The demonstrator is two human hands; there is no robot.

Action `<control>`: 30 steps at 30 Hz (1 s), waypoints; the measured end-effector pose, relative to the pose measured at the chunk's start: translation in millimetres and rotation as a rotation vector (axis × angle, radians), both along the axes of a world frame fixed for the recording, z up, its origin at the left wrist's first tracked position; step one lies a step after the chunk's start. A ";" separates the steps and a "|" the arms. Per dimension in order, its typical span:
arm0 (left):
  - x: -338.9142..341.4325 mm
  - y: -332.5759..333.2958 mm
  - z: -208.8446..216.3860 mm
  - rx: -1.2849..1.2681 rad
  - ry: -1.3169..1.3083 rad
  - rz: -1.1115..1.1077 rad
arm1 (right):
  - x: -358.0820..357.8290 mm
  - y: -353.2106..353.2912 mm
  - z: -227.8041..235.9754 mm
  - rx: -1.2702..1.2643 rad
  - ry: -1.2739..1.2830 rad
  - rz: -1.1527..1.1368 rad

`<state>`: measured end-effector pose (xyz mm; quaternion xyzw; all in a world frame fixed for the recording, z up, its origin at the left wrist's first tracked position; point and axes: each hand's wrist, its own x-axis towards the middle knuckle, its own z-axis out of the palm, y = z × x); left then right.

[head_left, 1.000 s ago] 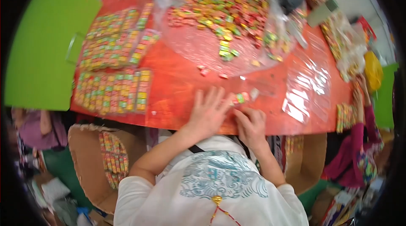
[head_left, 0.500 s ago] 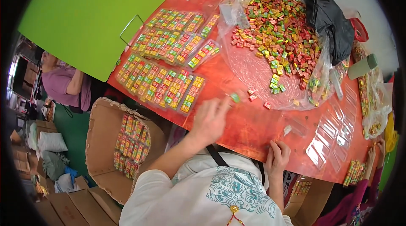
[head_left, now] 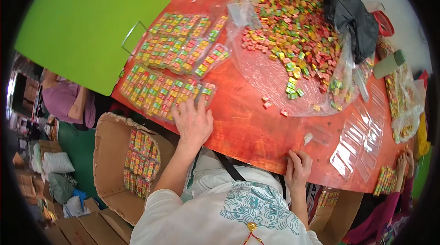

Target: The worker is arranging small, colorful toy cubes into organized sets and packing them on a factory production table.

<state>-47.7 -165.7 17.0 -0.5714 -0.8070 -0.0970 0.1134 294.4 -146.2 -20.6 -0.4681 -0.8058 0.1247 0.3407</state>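
My left hand (head_left: 195, 123) lies palm down on the right end of the nearest row of clear packs (head_left: 158, 91), which are filled with small wrapped cubes in red, yellow and green. Its fingers are stretched and apart, the tips touching the last packs and covering parts of them. At the table's front edge rests my right hand (head_left: 299, 168), its fingers curled in with no object showing. Beyond the near row lie two more rows of packs (head_left: 176, 50). A large heap of loose cubes (head_left: 298, 29) sits on clear plastic sheeting at the far middle.
A few loose cubes (head_left: 267, 103) lie near the sheeting. Clear empty trays (head_left: 353, 146) are at the right, below a grey-green bottle (head_left: 388, 64) and a black bag (head_left: 348, 11). A carton (head_left: 107, 167) stands below left. Another person's hands (head_left: 404, 165) are at far right.
My left hand has moved left, from the bare tabletop onto the near row of packs. The small green piece at its fingertips no longer shows. My right hand stays at the edge.
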 end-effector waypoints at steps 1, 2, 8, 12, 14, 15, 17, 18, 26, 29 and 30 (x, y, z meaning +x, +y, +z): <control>1.4 0.8 -0.1 0.039 0.059 0.017 | 0.0 0.3 2.6 -0.001 -0.010 0.005; 2.0 1.4 -0.6 0.078 0.117 0.032 | -2.2 0.7 3.7 0.003 0.001 0.006; -15.9 0.3 -16.4 -0.049 0.216 0.023 | -3.0 6.1 5.9 0.018 -0.012 0.055; 9.1 7.8 4.2 -0.007 0.117 -0.079 | -8.7 19.3 18.4 0.069 -0.068 0.072; 26.2 20.3 0.3 0.007 0.013 -0.202 | -17.5 36.1 29.2 0.107 -0.120 0.067; 36.5 30.8 -3.8 0.022 -0.089 -0.320 | -21.1 47.3 33.1 0.147 -0.170 0.066; 57.3 52.8 -7.8 0.014 -0.136 -0.435 | -32.8 74.4 42.1 0.200 -0.225 0.051; 64.3 67.4 -11.4 0.041 -0.163 -0.475 | -38.2 88.8 45.5 0.243 -0.279 0.033; 102.2 196.9 -35.5 -0.023 -0.186 -0.722 | -75.8 172.1 18.1 0.027 -0.546 -0.107; 109.1 203.6 -30.2 -0.123 -0.193 -0.791 | -75.4 179.8 4.9 0.042 -0.561 -0.106; 104.2 202.4 -31.1 -0.094 -0.177 -0.807 | -74.6 178.3 4.4 0.073 -0.538 -0.094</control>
